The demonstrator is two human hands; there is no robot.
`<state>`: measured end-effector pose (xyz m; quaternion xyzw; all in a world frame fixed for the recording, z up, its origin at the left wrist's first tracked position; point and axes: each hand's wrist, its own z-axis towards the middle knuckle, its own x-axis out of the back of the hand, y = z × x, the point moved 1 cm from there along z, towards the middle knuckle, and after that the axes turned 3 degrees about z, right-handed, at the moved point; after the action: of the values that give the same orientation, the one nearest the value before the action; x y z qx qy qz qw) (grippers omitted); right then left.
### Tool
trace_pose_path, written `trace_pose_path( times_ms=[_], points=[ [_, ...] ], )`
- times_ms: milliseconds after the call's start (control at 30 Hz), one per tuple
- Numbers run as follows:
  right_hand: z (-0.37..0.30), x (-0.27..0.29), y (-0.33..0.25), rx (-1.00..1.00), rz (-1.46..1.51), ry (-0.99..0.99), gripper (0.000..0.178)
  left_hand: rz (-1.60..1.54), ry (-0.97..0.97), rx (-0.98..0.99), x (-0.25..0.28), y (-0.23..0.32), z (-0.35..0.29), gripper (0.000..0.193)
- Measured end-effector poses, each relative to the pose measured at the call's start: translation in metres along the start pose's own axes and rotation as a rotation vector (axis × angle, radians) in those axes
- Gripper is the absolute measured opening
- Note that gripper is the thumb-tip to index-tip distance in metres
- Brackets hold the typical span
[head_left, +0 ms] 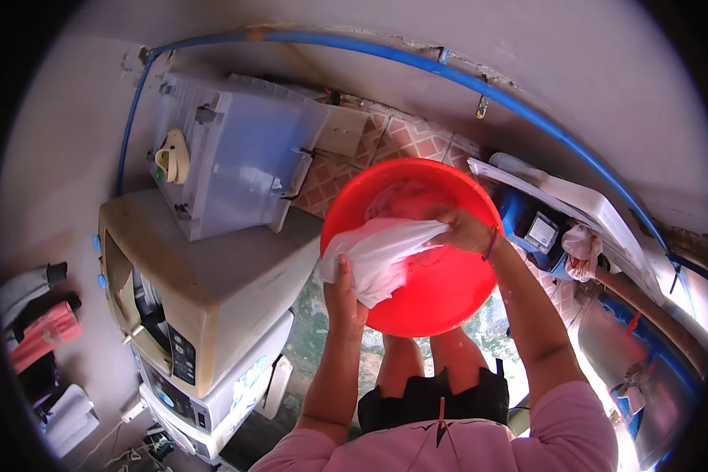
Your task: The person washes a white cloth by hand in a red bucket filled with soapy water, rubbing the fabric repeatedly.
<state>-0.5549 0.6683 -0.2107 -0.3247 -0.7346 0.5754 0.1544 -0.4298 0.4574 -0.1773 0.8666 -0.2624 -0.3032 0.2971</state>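
Note:
A wet-looking white cloth (379,250) is stretched between my two hands over a round red basin (447,295). My left hand (344,293) grips its near left end at the basin's left rim, thumb on top. At the upper right of the basin, my right hand (466,231) pinches the other end, with a bracelet at the wrist. More pale fabric (407,198) lies inside the basin toward its far side, partly hidden by the cloth I hold. Whether there is water in the basin, I cannot tell.
Left of the basin stands an old beige appliance (212,275) on top of a white one (244,385). A clear plastic bin (244,157) with a cream clog (173,157) rests on it. A blue pipe (354,45) runs along the wall. Blue containers (519,214) stand at the right.

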Motion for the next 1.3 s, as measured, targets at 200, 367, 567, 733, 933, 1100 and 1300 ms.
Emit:
trace_pose_path(
  times_ms=[200,367,567,733,933,1100,1300],
  points=[
    [0.015,-0.131,-0.029,0.172,0.351,0.503,0.013,-0.456,-0.443,0.051,0.042,-0.11,0.057,0.038],
    [0.02,-0.088,0.011,-0.031,0.109,0.787,0.015,0.324,-0.08,0.463,-0.021,-0.069,-0.019,0.035],
    [-0.001,-0.161,-0.018,0.586,-0.332,0.657,0.012,0.126,-0.172,0.501,-0.01,-0.051,-0.018,0.027],
    [0.016,-0.115,0.017,0.122,0.086,0.882,0.007,0.192,-0.339,0.497,0.008,-0.053,-0.027,0.025],
    [-0.002,-0.17,-0.055,0.725,-0.533,0.831,0.031,0.098,-0.194,0.446,0.008,-0.025,-0.016,0.039],
    [-0.005,-0.046,0.023,0.336,-0.362,0.911,0.035,0.199,-0.378,0.342,-0.01,0.024,-0.045,0.045],
    [-0.03,-0.064,-0.013,0.129,0.216,0.583,0.027,0.336,-0.315,-0.045,0.011,0.039,-0.016,0.037]
  ],
)
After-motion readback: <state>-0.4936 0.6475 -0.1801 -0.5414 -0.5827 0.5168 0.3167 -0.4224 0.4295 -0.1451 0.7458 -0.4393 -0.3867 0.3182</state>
